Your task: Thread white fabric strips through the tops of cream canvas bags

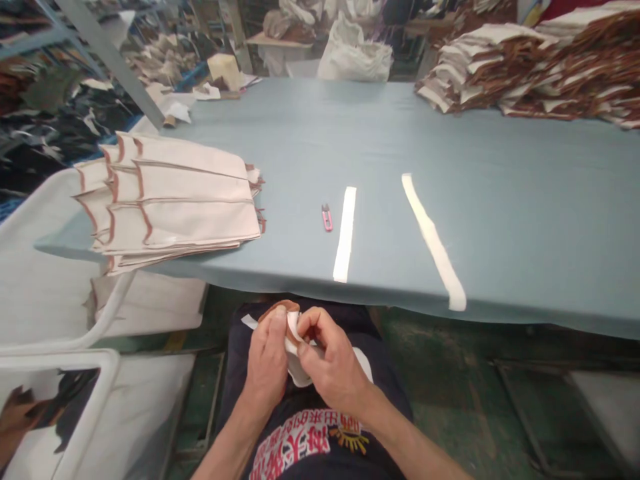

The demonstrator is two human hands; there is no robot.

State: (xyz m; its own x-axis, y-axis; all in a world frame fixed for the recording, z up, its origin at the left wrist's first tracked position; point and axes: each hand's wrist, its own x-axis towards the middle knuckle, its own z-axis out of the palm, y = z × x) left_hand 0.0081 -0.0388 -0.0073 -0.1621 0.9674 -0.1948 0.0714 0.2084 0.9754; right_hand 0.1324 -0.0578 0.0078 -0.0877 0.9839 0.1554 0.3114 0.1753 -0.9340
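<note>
Both hands meet over my lap, below the table's front edge. My left hand [267, 363] and my right hand [333, 363] each pinch the same small white piece with a brown edge [293, 330], fingers closed on it. More of the white piece shows under my right hand. A small pink thread snipper [327, 217] lies on the blue-grey table [500, 200] ahead of my hands. Beside it lie two white strips, one straight [345, 233] and one slanted [433, 241].
A stack of cream pieces with brown edging [170, 200] sits on the table's left end. Larger heaps of the same pieces [525, 67] fill the far right. A white sack [355, 53] stands at the back. White bins [60, 373] stand at my left.
</note>
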